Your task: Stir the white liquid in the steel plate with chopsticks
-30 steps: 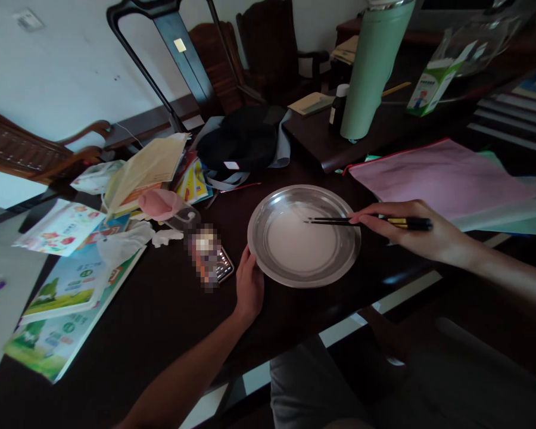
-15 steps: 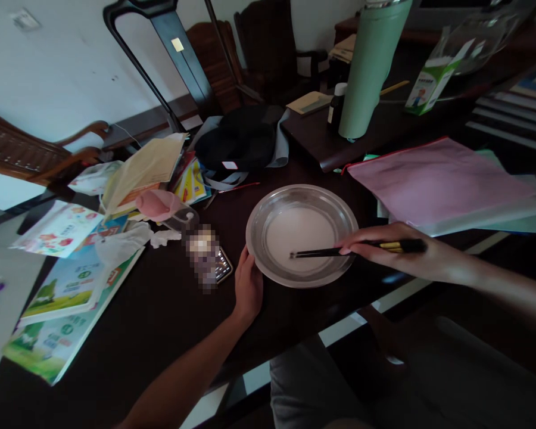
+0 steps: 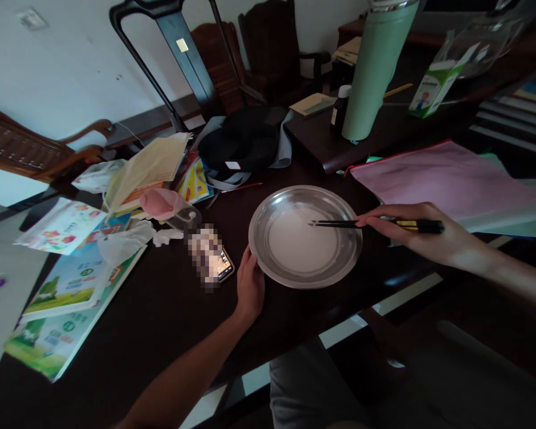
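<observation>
A round steel basin (image 3: 268,265) stands on the dark table, with a milky white liquid (image 3: 301,241) in its bottom. My left hand (image 3: 251,286) is closed against the basin's left rim, its fingers partly hidden under the edge. Over the right rim, my right hand (image 3: 417,233) grips a pair of black chopsticks (image 3: 335,224) with gold bands near the thick ends. Their tips point left over the liquid; I cannot tell whether they touch it.
Left of the basin lie a lit phone (image 3: 212,259), a pink-topped cup (image 3: 163,205) and several booklets (image 3: 71,292). Behind is a black bag (image 3: 241,143). A green thermos (image 3: 377,68) stands at the back right, near a pink zip pouch (image 3: 433,182).
The chopsticks and my right hand have moved up and to the right, so the tips sit farther back over the basin. My left hand stays at the rim.
</observation>
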A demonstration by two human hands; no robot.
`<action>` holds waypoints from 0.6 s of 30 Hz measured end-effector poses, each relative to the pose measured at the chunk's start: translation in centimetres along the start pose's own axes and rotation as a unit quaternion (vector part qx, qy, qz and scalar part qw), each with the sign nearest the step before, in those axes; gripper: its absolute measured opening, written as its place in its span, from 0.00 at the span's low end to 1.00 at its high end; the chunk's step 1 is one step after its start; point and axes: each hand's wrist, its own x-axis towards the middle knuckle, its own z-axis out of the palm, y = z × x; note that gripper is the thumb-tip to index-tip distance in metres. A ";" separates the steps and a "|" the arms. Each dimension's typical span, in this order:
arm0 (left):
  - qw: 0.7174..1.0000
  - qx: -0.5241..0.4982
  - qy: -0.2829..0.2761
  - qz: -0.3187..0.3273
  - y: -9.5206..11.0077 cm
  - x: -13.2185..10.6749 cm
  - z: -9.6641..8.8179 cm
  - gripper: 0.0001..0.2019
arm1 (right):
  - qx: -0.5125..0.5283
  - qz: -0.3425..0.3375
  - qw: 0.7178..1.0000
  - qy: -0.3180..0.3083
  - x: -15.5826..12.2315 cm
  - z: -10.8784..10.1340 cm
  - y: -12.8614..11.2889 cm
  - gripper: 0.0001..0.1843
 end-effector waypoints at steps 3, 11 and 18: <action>1.000 0.001 -0.001 0.007 0.0 0.0 0.0 0.18 | -0.019 0.029 0.999 0.002 -1.4 -1.5 -0.2 0.22; 1.000 0.008 -0.009 0.015 0.1 0.0 0.1 0.16 | 0.058 -0.013 0.995 -0.081 -2.2 0.4 -0.5 0.15; 1.000 -0.009 -0.007 0.012 0.0 0.0 0.2 0.18 | 0.088 -0.042 0.992 -0.074 0.8 3.9 -0.1 0.16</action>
